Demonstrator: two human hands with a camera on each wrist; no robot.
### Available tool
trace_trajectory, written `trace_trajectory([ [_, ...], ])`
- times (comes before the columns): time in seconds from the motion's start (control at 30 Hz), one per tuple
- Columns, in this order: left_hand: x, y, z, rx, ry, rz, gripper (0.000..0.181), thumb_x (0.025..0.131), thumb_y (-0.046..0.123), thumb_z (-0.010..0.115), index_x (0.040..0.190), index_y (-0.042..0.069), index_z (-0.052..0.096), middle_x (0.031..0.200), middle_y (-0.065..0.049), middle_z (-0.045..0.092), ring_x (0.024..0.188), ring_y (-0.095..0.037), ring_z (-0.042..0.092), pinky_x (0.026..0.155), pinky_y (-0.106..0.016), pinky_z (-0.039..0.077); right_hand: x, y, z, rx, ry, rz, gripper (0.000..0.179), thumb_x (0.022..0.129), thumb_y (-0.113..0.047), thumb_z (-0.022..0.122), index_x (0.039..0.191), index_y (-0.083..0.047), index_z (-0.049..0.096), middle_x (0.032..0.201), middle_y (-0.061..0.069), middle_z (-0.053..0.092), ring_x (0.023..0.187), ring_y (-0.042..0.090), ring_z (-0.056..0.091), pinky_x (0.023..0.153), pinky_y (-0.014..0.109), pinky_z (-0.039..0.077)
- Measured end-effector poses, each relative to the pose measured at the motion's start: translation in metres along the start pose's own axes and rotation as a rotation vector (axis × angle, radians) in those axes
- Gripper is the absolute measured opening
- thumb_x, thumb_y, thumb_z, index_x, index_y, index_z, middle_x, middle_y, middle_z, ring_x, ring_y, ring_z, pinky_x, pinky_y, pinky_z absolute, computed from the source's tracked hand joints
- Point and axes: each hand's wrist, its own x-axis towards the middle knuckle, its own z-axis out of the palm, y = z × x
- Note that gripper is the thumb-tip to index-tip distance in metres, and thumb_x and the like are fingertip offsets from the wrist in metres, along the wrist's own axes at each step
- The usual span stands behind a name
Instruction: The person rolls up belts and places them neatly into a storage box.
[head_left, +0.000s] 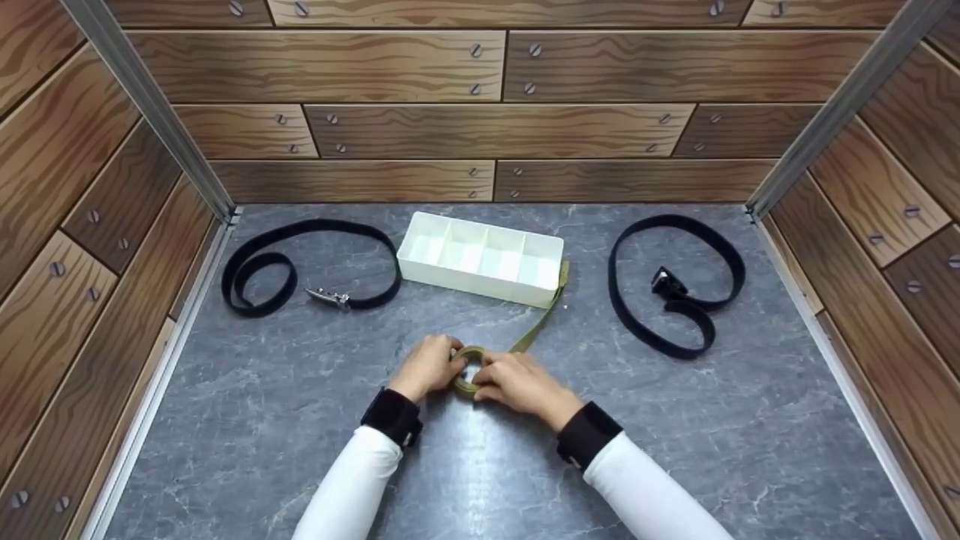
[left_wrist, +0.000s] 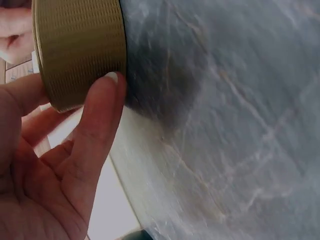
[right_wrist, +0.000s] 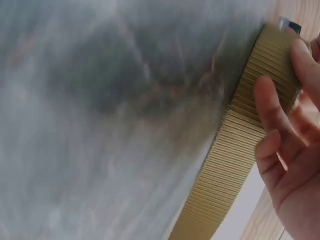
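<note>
An olive webbing belt (head_left: 463, 390) is coiled into a small roll between my two hands, standing on its edge over the grey tabletop. Its loose tail (head_left: 535, 330) runs off to the back right, up to the corner of a white box. My left hand (head_left: 426, 367) pinches the left side of the roll; in the left wrist view the thumb lies along the ribbed outer face of the belt (left_wrist: 82, 50). From the right, my right hand (head_left: 525, 384) grips the coil. In the right wrist view its fingertips touch the strap (right_wrist: 225, 160) where it leaves the roll.
The white box (head_left: 472, 282), divided into several compartments, stands behind my hands. On the left lies a black belt (head_left: 322, 224) with a silver buckle (head_left: 328, 298). Another black belt (head_left: 675, 221) with a dark buckle (head_left: 667, 283) lies on the right. Wood-patterned walls enclose the tabletop.
</note>
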Motion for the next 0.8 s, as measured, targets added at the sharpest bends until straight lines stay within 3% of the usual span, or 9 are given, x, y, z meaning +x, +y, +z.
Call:
trace_trajectory([
  [0.17,-0.0019,0.0018,-0.0033,-0.030,-0.020,-0.047,0.021,0.086,0.008,0.069,0.106,0.005,0.074,0.099,-0.012,0.071,0.078,-0.022,0.065,0.071,-0.037,0.053,0.0009,-0.0024,0.0071,-0.001,0.042,-0.044,0.016,0.088,-0.033,0.072,0.098,-0.020,0.074,0.091,-0.006,0.057,0.067,0.008,0.054,0.059,0.026,0.047],
  [0.3,-0.0017,0.0015,-0.0055,0.028,-0.042,-0.027,0.022,0.088,0.008,0.068,0.108,0.012,0.075,0.102,-0.008,0.072,0.083,-0.022,0.064,0.076,-0.040,0.052,-0.0008,0.0005,0.0056,0.007,0.031,-0.042,0.018,0.087,-0.030,0.073,0.101,-0.019,0.075,0.100,-0.006,0.059,0.074,0.008,0.058,0.065,0.026,0.050],
  [0.47,-0.0014,0.0008,-0.0047,0.100,-0.025,0.055,0.009,0.089,0.012,0.068,0.093,0.015,0.076,0.087,-0.003,0.070,0.078,-0.022,0.063,0.072,-0.041,0.051,-0.0020,0.0023,0.0038,0.026,-0.005,-0.030,0.020,0.087,-0.032,0.073,0.101,-0.019,0.075,0.099,-0.007,0.058,0.077,0.008,0.057,0.069,0.027,0.050],
  [0.67,-0.0026,0.0031,-0.0031,0.083,0.004,0.033,0.001,0.085,0.010,0.071,0.084,0.010,0.071,0.078,-0.004,0.067,0.070,-0.022,0.060,0.066,-0.039,0.050,-0.0016,0.0015,0.0052,0.030,0.004,-0.029,0.020,0.087,-0.035,0.072,0.099,-0.019,0.074,0.093,-0.007,0.057,0.074,0.008,0.055,0.065,0.027,0.049],
  [0.8,-0.0020,0.0031,-0.0040,0.133,-0.004,0.074,0.018,0.085,0.005,0.070,0.070,0.013,0.063,0.072,-0.002,0.062,0.067,-0.021,0.058,0.064,-0.039,0.048,-0.0023,0.0030,0.0056,0.035,0.007,-0.047,0.019,0.087,-0.032,0.072,0.101,-0.019,0.075,0.098,-0.006,0.058,0.077,0.009,0.056,0.068,0.027,0.050],
])
